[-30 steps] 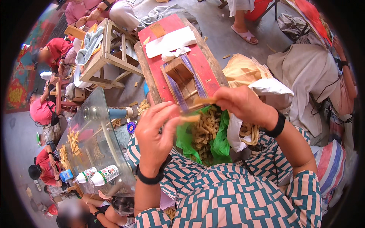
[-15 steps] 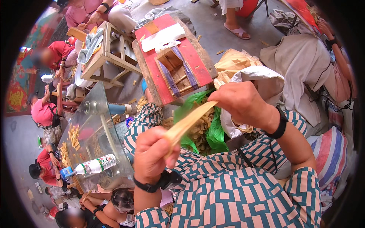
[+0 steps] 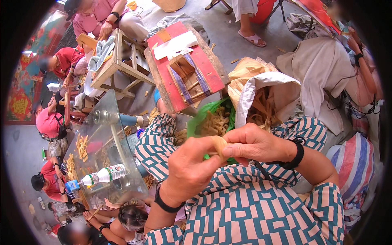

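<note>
A pale yellow flat strip point(image 3: 219, 144) is bent into a loop between my two hands, above my lap. My left hand point(image 3: 185, 169) is closed around one side of it, fingers curled. Thumb and fingers of my right hand point(image 3: 257, 145) pinch the other side, close against the left. What the strip is made of I cannot tell. Just beyond my hands, a green plastic bag point(image 3: 200, 118) holds many short folded yellow pieces point(image 3: 216, 122). Next to it stands an open white sack point(image 3: 246, 96) with long tan strips point(image 3: 264, 110) inside.
Ahead is a red-topped wooden bench point(image 3: 212, 67) bearing a small wooden frame point(image 3: 188, 77). To the left, a glass table point(image 3: 134, 179) carries a plastic bottle point(image 3: 104, 175) and loose yellow pieces point(image 3: 81, 148). A striped bag point(image 3: 353, 163) lies at right. Several people sit around.
My hands have come together from being apart. The strip, stretched straight between them before, is now bent into a loop. My right hand has moved down and left, uncovering the white sack's opening.
</note>
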Available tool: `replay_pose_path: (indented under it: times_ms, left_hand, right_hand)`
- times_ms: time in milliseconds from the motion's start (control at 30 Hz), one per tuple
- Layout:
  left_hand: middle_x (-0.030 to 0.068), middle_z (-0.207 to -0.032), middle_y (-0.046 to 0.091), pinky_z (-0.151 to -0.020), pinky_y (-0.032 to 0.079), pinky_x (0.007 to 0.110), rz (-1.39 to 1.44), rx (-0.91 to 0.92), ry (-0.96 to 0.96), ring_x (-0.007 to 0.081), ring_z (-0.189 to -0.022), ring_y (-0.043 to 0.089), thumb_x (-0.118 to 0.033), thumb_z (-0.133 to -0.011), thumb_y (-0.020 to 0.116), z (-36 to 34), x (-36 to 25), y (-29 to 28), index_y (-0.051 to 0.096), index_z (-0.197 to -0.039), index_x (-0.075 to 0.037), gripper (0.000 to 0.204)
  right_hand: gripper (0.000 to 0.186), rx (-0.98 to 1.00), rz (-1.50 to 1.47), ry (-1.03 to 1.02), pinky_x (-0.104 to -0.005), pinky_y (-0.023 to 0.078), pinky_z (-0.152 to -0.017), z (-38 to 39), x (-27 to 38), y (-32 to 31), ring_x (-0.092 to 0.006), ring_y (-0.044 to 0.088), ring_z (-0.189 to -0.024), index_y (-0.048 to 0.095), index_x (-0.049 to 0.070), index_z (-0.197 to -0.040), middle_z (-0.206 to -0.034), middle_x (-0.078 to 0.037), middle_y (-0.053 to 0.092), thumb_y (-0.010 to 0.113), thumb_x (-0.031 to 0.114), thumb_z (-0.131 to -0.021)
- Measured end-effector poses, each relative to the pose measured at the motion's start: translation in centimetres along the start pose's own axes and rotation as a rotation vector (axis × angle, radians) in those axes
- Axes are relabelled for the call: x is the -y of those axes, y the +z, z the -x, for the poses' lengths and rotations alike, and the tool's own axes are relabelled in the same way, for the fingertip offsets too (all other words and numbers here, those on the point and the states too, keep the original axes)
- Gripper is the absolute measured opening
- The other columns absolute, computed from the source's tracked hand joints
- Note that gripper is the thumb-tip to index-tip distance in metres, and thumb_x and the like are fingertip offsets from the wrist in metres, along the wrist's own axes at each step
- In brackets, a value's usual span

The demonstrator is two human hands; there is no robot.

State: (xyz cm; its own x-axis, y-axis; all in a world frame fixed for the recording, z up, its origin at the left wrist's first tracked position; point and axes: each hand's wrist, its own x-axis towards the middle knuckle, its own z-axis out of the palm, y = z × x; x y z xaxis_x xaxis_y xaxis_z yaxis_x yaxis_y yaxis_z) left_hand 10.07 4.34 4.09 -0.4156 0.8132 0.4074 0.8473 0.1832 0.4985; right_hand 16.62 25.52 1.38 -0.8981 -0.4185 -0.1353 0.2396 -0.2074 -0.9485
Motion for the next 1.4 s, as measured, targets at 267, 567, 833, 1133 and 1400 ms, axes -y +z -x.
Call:
replay_pose_path:
  times_ms: [267, 567, 833, 1133, 1400]
  left_hand:
    - [0.0128, -0.133, 0.064, -0.109, 0.039, 0.052, -0.448, -0.24, 0.162, 0.0322, -0.131, 0.052, -0.016, -0.081, 0.075, 0.3, 0.1, 1.2, 0.073, -0.099, -0.012, 0.018]
    - [0.0129, -0.115, 0.07, -0.1, 0.045, 0.046, -0.138, -0.303, -0.086, 0.0314, -0.107, 0.065, -0.008, -0.082, 0.075, 1.4, 1.4, 1.4, 0.073, -0.097, -0.01, 0.015]
    - [0.005, -0.08, 0.065, -0.059, 0.046, 0.038, -0.13, -0.108, -0.156, 0.0252, -0.067, 0.061, -0.019, -0.082, 0.079, 1.3, 0.7, 2.6, 0.071, -0.091, -0.007, 0.016]
    - [0.001, -0.073, 0.065, -0.051, 0.04, 0.019, 0.819, -0.103, -0.768, 0.0027, -0.057, 0.052, -0.004, -0.09, 0.073, 2.3, 0.9, 2.3, 0.068, -0.088, -0.002, 0.006]
    - [0.0074, -0.081, 0.069, -0.051, 0.034, 0.016, 1.144, -0.436, -0.831, 0.0028, -0.053, 0.044, -0.004, -0.092, 0.069, 3.2, 2.3, 0.9, 0.062, -0.093, -0.001, 0.008]
  right_hand:
    - [0.013, -0.147, -0.673, -0.002, -0.0178, 0.029, -0.047, 0.0, -1.3, 0.2, -0.0014, 0.041, -0.053, 0.068, 0.009, -0.095, -0.069, 0.007, 0.052, 0.071, 0.022, -0.095]
    - [0.016, -0.151, -0.311, 0.094, -0.0171, 0.035, -0.056, -0.1, -1.4, -0.4, 0.0002, 0.048, -0.065, 0.066, 0.007, -0.106, -0.081, 0.006, 0.059, 0.067, 0.019, -0.094]
    - [0.052, -0.243, -0.202, -0.145, -0.0223, 0.048, -0.09, -0.3, -1.8, 0.3, -0.0067, 0.058, -0.099, 0.05, 0.003, -0.142, -0.108, -0.001, 0.062, 0.067, 0.005, -0.093]
    - [0.048, -0.251, 0.141, -0.113, -0.022, 0.047, -0.064, 0.4, -1.0, 0.2, -0.0055, 0.056, -0.068, 0.047, 0.0, -0.145, -0.078, -0.001, 0.062, 0.06, 0.006, -0.099]
    - [0.022, -0.213, 0.635, -0.323, -0.03, 0.045, -0.052, 1.4, -2.9, -1.8, -0.0155, 0.061, -0.057, 0.066, 0.0, -0.116, -0.065, -0.006, 0.059, 0.065, 0.008, -0.096]
